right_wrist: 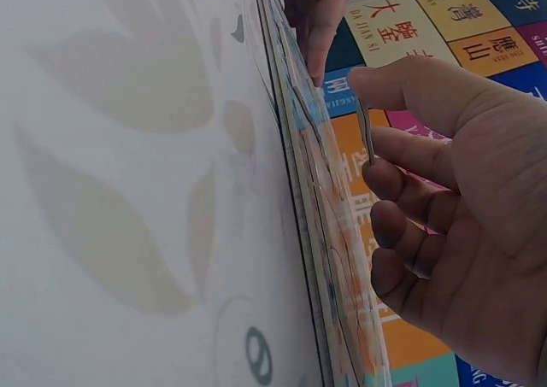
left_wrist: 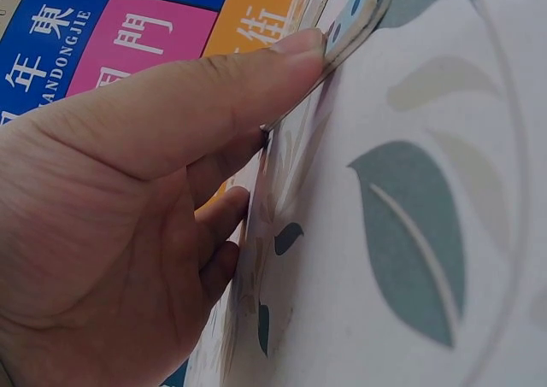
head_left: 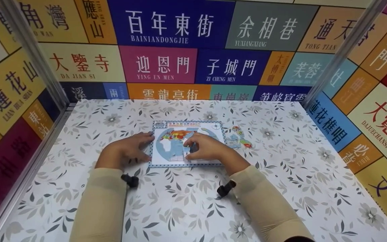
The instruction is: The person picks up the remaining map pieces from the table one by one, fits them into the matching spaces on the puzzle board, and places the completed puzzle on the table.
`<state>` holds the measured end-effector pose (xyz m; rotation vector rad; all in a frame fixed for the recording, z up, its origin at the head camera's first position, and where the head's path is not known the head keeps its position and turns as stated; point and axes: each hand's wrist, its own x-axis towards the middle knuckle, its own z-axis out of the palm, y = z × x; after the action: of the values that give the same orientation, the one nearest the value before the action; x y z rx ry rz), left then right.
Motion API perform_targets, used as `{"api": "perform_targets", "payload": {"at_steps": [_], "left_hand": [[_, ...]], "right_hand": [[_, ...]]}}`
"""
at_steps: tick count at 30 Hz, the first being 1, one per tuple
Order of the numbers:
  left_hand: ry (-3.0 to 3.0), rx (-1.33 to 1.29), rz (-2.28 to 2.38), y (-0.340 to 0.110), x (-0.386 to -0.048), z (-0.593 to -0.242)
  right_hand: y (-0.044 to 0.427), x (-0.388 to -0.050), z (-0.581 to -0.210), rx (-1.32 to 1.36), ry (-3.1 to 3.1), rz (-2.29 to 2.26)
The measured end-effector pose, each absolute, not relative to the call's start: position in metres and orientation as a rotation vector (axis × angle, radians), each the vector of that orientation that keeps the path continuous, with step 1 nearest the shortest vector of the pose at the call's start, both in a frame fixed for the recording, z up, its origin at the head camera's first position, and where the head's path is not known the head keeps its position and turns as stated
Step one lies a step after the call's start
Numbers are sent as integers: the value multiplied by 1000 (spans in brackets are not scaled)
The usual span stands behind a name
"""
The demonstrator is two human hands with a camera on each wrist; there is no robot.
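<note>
A world-map jigsaw puzzle board [head_left: 160, 160] with a blue dotted border lies flat on the table. My left hand [head_left: 131, 148] is at its left side, with thumb [left_wrist: 299, 58] and fingertips touching the edge. Over the middle of the board, my right hand [head_left: 208, 148] pinches a thin puzzle piece [right_wrist: 366, 131] between thumb and fingers. In the right wrist view that piece is seen edge-on, raised off the board. Part of the map's right half is hidden under my right hand. Several map pieces, coloured and pale blue, fill the visible part of the oval, with white gaps among them.
Loose puzzle pieces [head_left: 242, 138] lie on the table just right of the board. A white leaf-and-flower patterned cover [head_left: 176, 208] spreads over the table. Coloured panels with printed characters [head_left: 170, 23] stand behind and on both sides, with metal posts [head_left: 344, 50] at the corners.
</note>
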<state>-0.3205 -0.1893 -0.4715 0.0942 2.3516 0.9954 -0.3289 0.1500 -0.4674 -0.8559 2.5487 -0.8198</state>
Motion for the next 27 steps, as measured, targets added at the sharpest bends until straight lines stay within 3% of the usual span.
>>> {"api": "perform_targets", "payload": {"at_steps": [27], "left_hand": [[2359,156,971,-191,-323,-472]], "right_hand": [[144,-330,-477,-812,2588,-705]]}}
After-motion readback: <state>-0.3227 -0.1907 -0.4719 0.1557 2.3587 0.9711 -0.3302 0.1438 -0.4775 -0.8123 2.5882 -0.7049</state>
